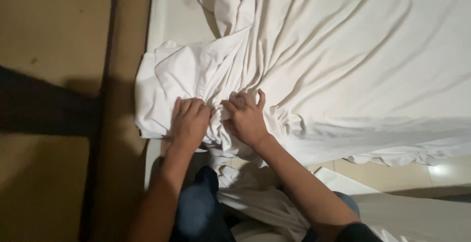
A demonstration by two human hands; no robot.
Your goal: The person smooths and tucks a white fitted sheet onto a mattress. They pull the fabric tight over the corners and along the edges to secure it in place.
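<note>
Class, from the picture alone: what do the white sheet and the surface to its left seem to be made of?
White sheet: thin woven cloth, probably cotton, matte; it creases and bunches where both hands grip it. Tan surface: hard, smooth, perhaps wood or laminate; too dim to tell.

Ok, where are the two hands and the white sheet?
left hand (190, 120), head view, on the back of the hand
right hand (247, 118), head view, on the back of the hand
white sheet (343, 60), head view, on the wrinkled middle of the cloth
</note>
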